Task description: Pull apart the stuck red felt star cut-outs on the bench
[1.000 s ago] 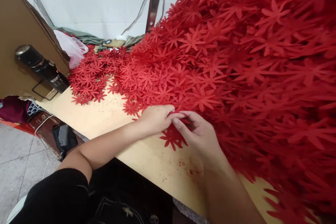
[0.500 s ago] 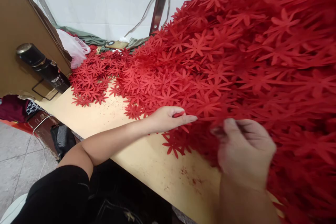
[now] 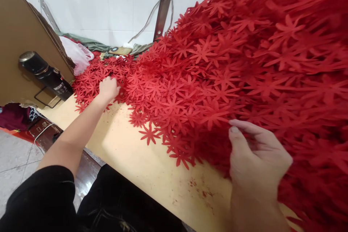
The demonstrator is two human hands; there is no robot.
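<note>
My left hand (image 3: 108, 88) reaches over the smaller left-hand pile of red flower-shaped cut-outs (image 3: 89, 76). Its fingers are curled downward among them, and whatever they grip is hidden. On the right, my right hand (image 3: 259, 152) is raised in front of the large heap of red cut-outs (image 3: 203, 54). Thumb and forefinger come close together in a pinch beside a petal tip; I cannot make out what is between them. A single red flower cut-out (image 3: 149, 133) lies at the heap's front edge.
The pale tabletop (image 3: 122, 141) carries red scraps (image 3: 201, 190). A black vacuum flask (image 3: 45, 74) leans by a cardboard box (image 3: 21, 25), with a white plastic bag (image 3: 78, 56) behind. A metal bracket (image 3: 162, 14) stands against the tiled wall.
My left hand has moved left and away from me, from the middle of the heap's front to the smaller pile. My right hand has stayed nearly in place.
</note>
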